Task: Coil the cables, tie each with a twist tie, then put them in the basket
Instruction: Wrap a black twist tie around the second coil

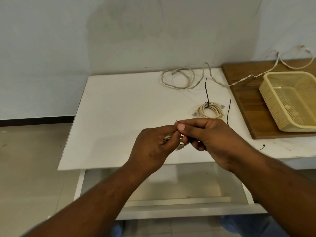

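My left hand [153,144] grips a small coil of cream cable [180,146], mostly hidden between my hands above the white table's front edge. My right hand [203,134] pinches a thin black tie [176,121] whose tip pokes out above my thumb. Behind my hands lies a coiled cream cable [210,111] bound by a black tie [207,93] that stands upward. A loose black tie [228,112] lies just right of it. A long uncoiled cream cable [179,78] sprawls along the back of the table. The yellow mesh basket [273,106] sits empty at right.
The basket stands on a brown wooden board [246,103] at the right end of the white table [119,117]. A small black tie piece [262,147] lies near the front right edge. An open white drawer [171,190] is below my forearms. A wall rises behind.
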